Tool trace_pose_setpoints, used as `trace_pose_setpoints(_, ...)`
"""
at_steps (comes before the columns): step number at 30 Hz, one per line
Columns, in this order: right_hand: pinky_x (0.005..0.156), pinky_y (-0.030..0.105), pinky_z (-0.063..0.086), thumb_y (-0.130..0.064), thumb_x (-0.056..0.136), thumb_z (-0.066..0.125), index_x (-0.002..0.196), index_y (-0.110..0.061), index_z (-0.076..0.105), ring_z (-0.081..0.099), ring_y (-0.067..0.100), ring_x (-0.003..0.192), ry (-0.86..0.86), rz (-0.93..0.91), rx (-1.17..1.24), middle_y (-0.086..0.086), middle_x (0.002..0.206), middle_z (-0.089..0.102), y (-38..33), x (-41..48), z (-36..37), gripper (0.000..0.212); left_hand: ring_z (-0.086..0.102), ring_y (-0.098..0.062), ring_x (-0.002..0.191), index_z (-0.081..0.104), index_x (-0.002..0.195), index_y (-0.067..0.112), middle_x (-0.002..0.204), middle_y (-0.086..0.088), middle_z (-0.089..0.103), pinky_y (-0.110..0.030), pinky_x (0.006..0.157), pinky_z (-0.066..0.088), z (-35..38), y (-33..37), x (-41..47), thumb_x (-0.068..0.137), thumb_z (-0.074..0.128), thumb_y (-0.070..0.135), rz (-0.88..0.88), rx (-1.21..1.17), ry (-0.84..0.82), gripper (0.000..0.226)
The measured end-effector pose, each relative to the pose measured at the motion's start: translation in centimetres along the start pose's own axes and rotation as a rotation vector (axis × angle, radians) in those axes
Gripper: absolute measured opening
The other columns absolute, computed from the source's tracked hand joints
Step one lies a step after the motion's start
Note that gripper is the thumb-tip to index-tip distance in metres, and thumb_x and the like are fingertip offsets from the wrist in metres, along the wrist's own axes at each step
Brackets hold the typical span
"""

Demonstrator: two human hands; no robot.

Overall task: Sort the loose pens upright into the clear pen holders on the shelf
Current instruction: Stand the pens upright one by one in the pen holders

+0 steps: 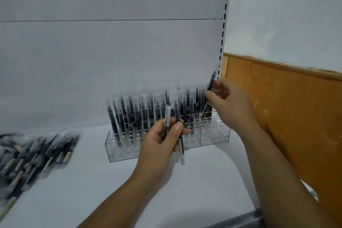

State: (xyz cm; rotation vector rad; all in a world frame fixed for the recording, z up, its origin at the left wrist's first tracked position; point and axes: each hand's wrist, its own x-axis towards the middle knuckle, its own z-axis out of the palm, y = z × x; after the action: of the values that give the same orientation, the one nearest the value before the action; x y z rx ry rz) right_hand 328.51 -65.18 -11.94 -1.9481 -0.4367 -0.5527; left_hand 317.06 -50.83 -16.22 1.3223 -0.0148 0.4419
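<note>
Head | right fingers (210, 96) pinch pen (211, 82) at holder (214, 137) | left fingers (178, 128) grip 2 pens (167, 116)

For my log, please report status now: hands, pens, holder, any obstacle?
Left hand holds two pens. Right hand pinches one pen, tilted, at clear holder right end; free holes there. Loose pile lies far left. No obstacle seen.

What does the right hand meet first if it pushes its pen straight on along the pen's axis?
Likely the right end of the clear holder, where the holes look empty. The right hand pinches the pen tilted, lower end down-left. Depth is unclear: it may brush the nearest standing pens first.
</note>
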Motion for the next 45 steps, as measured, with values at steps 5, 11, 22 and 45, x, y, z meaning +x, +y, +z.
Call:
trace_pose_setpoints(5, 0.071, 0.025, 0.05, -0.029, 0.092, 0.065, 0.101, -0.029, 0.059, 0.057, 0.0, 0.08, -0.068, -0.03, -0.102, -0.018, 0.084, 0.061, 0.2, -0.3, 0.6, 0.011, 0.056, 0.002, 0.053, 0.06, 0.108, 0.0, 0.082, -0.009, 0.065, -0.009, 0.053, 0.042, 0.1, 0.0, 0.0, 0.092, 0.056, 0.008, -0.004, -0.029, -0.013, 0.019)
trace_pose_setpoints(11, 0.077, 0.035, 0.054, -0.03, 0.089, 0.068, 0.102, -0.026, 0.062, 0.062, 0.01, 0.084, -0.153, 0.032, -0.196, -0.017, 0.082, 0.062, 1.1, -0.1, 1.0, 0.015, 0.06, 0.002, 0.059, 0.06, 0.108, -0.002, 0.085, -0.012, 0.064, -0.008, 0.055, 0.044, 0.3, 0.2, -0.1, 0.089, 0.058, 0.006, -0.018, -0.048, -0.024, 0.021)
trace_pose_setpoints(22, 0.086, 0.028, 0.048, -0.035, 0.088, 0.069, 0.115, -0.025, 0.065, 0.057, 0.009, 0.103, -0.297, 0.082, -0.281, -0.014, 0.109, 0.062, 0.8, -0.9, 0.0, 0.03, 0.063, 0.0, 0.066, 0.062, 0.101, 0.005, 0.082, -0.008, 0.066, -0.01, 0.059, 0.046, 0.2, 0.3, 0.1, 0.088, 0.06, 0.008, -0.042, -0.051, -0.021, 0.013)
trace_pose_setpoints(45, 0.058, 0.029, 0.051, -0.031, 0.093, 0.063, 0.095, -0.019, 0.067, 0.057, 0.008, 0.062, 0.205, 0.06, 0.249, -0.003, 0.085, 0.07, -0.6, -1.1, -1.5, 0.012, 0.039, -0.005, 0.049, 0.063, 0.095, -0.005, 0.071, -0.003, 0.06, -0.013, 0.047, 0.036, -0.2, -0.3, 0.3, 0.094, 0.057, 0.024, -0.03, 0.119, 0.013, 0.03)
